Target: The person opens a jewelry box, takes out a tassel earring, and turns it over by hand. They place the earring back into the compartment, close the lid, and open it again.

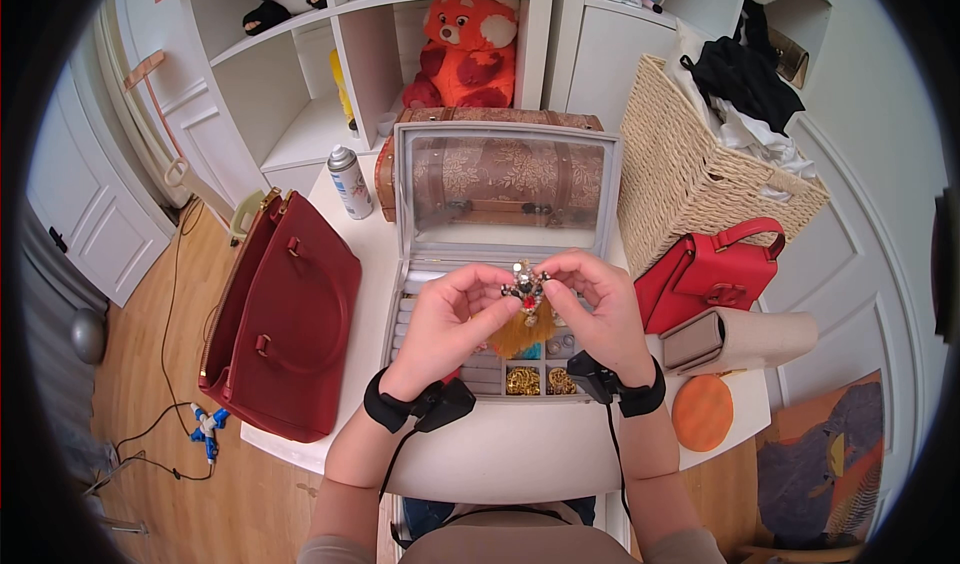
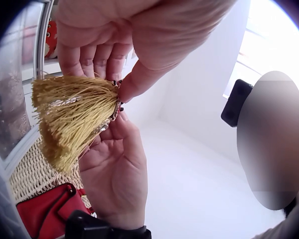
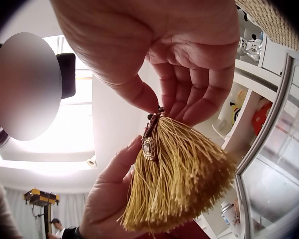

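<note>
A jewelled piece with a golden-yellow tassel is held up above a grey jewellery box whose glass lid stands raised. My left hand pinches one side of its beaded top between thumb and fingers, and my right hand pinches the other side. In the left wrist view the tassel fans out beside both hands. An oval clear stone in a gold-toned setting shows in the right wrist view, over the threads. Gold-coloured chains lie in compartments below.
A dark red handbag and a spray can stand to the left. On the right are a wicker basket with clothes, a red bag, a beige bag and an orange disc. A patterned chest stands behind the lid.
</note>
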The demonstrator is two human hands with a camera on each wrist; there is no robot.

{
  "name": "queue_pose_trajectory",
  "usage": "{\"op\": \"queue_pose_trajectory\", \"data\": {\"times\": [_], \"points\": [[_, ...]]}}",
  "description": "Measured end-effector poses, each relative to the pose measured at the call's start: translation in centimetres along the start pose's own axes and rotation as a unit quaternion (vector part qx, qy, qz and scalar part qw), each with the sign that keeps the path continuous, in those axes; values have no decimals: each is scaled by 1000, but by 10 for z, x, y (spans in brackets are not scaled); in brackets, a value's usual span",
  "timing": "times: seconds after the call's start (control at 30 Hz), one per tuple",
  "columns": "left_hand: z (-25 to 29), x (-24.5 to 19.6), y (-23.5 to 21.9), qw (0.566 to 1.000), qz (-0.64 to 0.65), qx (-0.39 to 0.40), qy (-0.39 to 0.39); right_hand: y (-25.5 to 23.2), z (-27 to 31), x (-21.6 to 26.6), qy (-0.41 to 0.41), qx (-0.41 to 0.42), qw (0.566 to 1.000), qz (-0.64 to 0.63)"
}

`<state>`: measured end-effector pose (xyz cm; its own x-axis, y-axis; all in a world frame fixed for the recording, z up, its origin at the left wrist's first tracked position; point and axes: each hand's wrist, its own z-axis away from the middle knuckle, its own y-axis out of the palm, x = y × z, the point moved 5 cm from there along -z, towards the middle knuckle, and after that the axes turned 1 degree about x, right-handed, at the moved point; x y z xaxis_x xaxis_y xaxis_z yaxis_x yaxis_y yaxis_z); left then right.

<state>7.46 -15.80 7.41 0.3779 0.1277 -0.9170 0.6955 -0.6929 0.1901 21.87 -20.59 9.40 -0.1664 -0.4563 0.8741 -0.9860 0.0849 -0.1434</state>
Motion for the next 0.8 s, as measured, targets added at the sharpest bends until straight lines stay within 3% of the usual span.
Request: {"op": "queue_pose_trajectory", "data": {"times": [0.57, 0.63, 0.8], "points": [[1, -2, -2, 998, -45, -18, -26, -3, 0, 6, -29, -7, 999, 18], [1, -3, -2, 999, -34, -15, -31, -3, 0, 4, 13, -3, 1000, -12], [1, -2, -3, 999, -11, -2, -37, -6, 0, -2, 26, -2, 998, -53]]}}
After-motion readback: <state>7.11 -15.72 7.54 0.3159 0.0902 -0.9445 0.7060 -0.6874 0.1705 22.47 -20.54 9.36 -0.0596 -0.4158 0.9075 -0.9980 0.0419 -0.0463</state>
